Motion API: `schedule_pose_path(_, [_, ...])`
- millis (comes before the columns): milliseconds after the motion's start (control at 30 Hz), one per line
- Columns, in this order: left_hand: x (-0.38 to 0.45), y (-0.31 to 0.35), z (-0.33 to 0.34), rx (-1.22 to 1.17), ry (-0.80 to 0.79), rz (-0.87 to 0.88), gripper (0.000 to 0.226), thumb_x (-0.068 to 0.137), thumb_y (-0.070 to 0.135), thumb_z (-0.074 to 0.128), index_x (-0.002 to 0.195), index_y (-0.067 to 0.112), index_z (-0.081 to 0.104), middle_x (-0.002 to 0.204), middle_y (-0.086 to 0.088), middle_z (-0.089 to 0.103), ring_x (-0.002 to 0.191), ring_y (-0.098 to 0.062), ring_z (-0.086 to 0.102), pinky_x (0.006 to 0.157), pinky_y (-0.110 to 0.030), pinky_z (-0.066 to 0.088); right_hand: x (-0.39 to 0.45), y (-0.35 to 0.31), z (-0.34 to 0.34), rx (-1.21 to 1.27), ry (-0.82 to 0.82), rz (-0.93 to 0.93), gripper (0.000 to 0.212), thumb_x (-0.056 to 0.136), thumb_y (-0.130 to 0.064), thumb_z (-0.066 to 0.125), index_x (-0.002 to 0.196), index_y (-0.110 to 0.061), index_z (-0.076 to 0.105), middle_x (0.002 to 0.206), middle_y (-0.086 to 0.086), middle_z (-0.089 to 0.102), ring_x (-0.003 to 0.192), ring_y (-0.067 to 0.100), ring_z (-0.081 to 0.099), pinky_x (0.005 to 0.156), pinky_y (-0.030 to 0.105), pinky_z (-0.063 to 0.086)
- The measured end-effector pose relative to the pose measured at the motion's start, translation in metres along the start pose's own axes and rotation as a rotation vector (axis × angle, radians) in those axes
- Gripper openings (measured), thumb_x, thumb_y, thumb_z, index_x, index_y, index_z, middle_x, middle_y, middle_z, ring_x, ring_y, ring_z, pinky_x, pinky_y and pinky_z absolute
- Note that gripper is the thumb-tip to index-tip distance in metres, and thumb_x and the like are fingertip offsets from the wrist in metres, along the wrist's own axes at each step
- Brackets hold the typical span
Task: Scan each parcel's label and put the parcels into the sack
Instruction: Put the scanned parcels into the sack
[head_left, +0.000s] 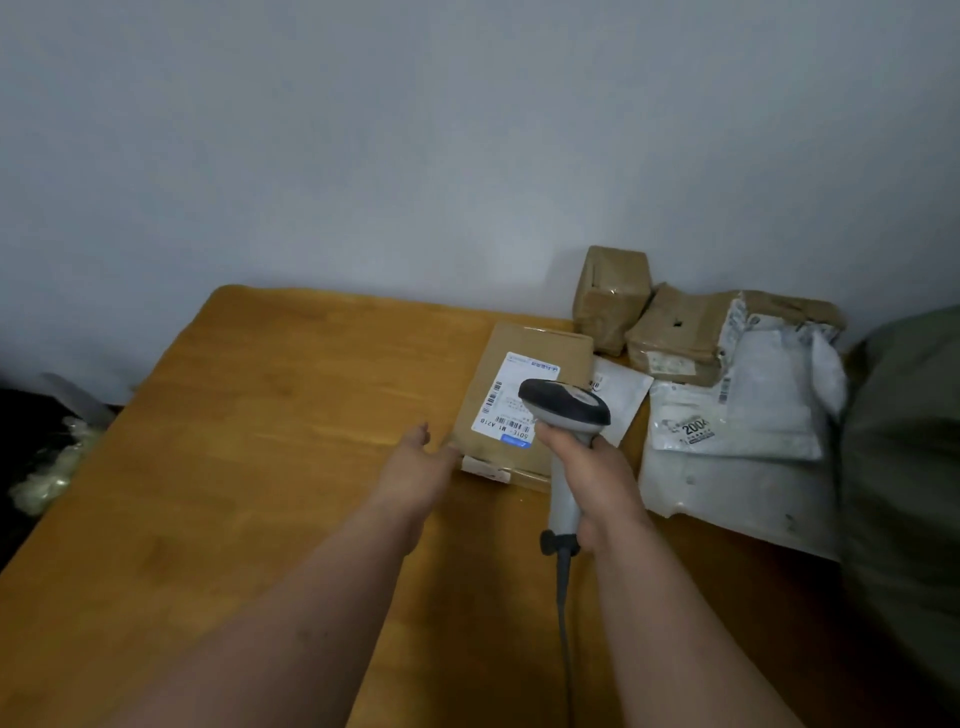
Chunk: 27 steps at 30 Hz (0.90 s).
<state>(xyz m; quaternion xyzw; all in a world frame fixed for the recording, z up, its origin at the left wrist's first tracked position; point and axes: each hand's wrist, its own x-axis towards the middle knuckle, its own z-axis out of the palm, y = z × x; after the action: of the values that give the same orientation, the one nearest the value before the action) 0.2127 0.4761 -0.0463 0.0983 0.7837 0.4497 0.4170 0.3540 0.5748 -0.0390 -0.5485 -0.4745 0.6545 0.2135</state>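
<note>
A flat brown cardboard parcel (514, 358) lies on the wooden table (234, 441), its white barcode label (511, 395) facing up. My right hand (597, 483) grips a grey and black barcode scanner (566, 405), whose head hangs just over the label. My left hand (415, 462) reaches to the parcel's near left corner, fingers fairly straight, at or just short of its edge. A dark green sack (904, 467) fills the right edge of view.
Behind the parcel sit two taped brown boxes (610, 296) (675, 332) and several white plastic mailers (737, 415), one small mailer (621, 395) partly under the scanner. The scanner's cable (563, 613) trails toward me. A wall stands behind the table; dark clutter lies at far left.
</note>
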Motion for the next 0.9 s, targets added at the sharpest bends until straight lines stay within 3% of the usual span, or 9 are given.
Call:
schedule_pose_path(67, [0.012, 0.000, 0.006, 0.008, -0.036, -0.021, 0.068, 0.098, 0.030, 0.059, 0.157, 0.023, 0.026, 0.159, 0.001, 0.035, 0.140, -0.025, 0.038, 0.106, -0.034, 0.033, 0.006, 0.005, 0.006, 0.002, -0.001, 0.026, 0.025, 0.084, -0.043, 0.077, 0.102, -0.034, 0.062, 0.103, -0.008, 0.067, 0.101, 0.015, 0.060, 0.078, 0.033, 0.047])
schedule_pose_path(133, [0.022, 0.001, 0.011, 0.014, -0.101, -0.031, 0.057, 0.099, 0.028, 0.057, 0.152, 0.021, 0.037, 0.154, 0.000, 0.042, 0.130, -0.021, 0.045, 0.106, -0.035, 0.035, 0.008, 0.010, 0.014, -0.005, 0.015, 0.058, 0.032, 0.085, -0.044, 0.077, 0.110, -0.031, 0.062, 0.107, -0.005, 0.067, 0.102, 0.017, 0.061, 0.077, 0.033, 0.046])
schedule_pose_path(233, [0.031, -0.002, 0.005, -0.008, -0.077, -0.015, 0.045, 0.098, 0.022, 0.059, 0.141, 0.016, 0.049, 0.127, 0.004, 0.058, 0.096, -0.013, 0.053, 0.089, -0.029, 0.038, 0.000, 0.020, 0.029, 0.016, 0.038, 0.058, 0.020, 0.084, -0.039, 0.078, 0.095, -0.036, 0.062, 0.100, -0.012, 0.067, 0.094, 0.008, 0.060, 0.067, 0.025, 0.044])
schedule_pose_path(367, [0.028, -0.022, -0.031, -0.012, -0.051, -0.107, 0.031, 0.095, 0.020, 0.060, 0.125, 0.012, 0.060, 0.115, -0.001, 0.065, 0.083, -0.015, 0.056, 0.078, -0.028, 0.041, -0.028, 0.030, 0.050, 0.057, 0.057, 0.067, 0.022, 0.083, -0.037, 0.080, 0.100, -0.037, 0.066, 0.101, -0.013, 0.072, 0.097, 0.008, 0.062, 0.069, 0.027, 0.044])
schedule_pose_path(467, [0.013, -0.040, -0.068, -0.061, -0.073, -0.170, 0.027, 0.096, 0.026, 0.062, 0.121, 0.017, 0.062, 0.099, 0.003, 0.067, 0.086, -0.014, 0.060, 0.077, -0.032, 0.045, -0.055, 0.031, 0.070, 0.081, 0.086, 0.079, 0.021, 0.084, -0.039, 0.079, 0.100, -0.036, 0.066, 0.101, -0.009, 0.072, 0.098, 0.013, 0.063, 0.069, 0.030, 0.046])
schedule_pose_path(567, [-0.007, -0.055, -0.105, -0.173, -0.148, -0.211, 0.026, 0.095, 0.024, 0.066, 0.118, 0.020, 0.056, 0.102, 0.000, 0.070, 0.088, -0.015, 0.063, 0.080, -0.037, 0.048, -0.086, 0.031, 0.092, 0.074, 0.076, 0.054, 0.020, 0.084, -0.038, 0.080, 0.100, -0.033, 0.069, 0.084, -0.015, 0.075, 0.092, 0.012, 0.066, 0.066, 0.029, 0.046])
schedule_pose_path(667, [-0.028, -0.067, -0.147, -0.343, -0.255, -0.253, 0.026, 0.093, 0.011, 0.067, 0.112, 0.019, 0.051, 0.105, -0.008, 0.072, 0.080, -0.021, 0.071, 0.066, -0.037, 0.058, -0.120, 0.030, 0.114, 0.070, 0.039, -0.011, 0.014, 0.085, -0.036, 0.078, 0.096, -0.032, 0.071, 0.078, -0.020, 0.075, 0.077, 0.006, 0.072, 0.064, 0.026, 0.047])
schedule_pose_path(767, [-0.050, -0.075, -0.185, -0.446, -0.298, -0.194, 0.029, 0.092, 0.005, 0.067, 0.117, 0.013, 0.054, 0.103, -0.008, 0.074, 0.075, -0.018, 0.073, 0.061, -0.033, 0.062, -0.154, 0.030, 0.134, 0.053, 0.004, -0.076, 0.014, 0.085, -0.036, 0.079, 0.097, -0.034, 0.071, 0.084, -0.023, 0.075, 0.083, 0.006, 0.071, 0.069, 0.028, 0.048])
schedule_pose_path(900, [-0.080, -0.076, -0.220, -0.514, -0.251, -0.037, 0.032, 0.092, 0.002, 0.065, 0.120, 0.011, 0.055, 0.112, -0.008, 0.071, 0.087, -0.021, 0.070, 0.061, -0.030, 0.062, -0.198, 0.027, 0.148, 0.006, 0.009, -0.214, 0.016, 0.085, -0.028, 0.080, 0.086, -0.042, 0.072, 0.081, -0.030, 0.072, 0.078, -0.007, 0.067, 0.067, 0.026, 0.045])
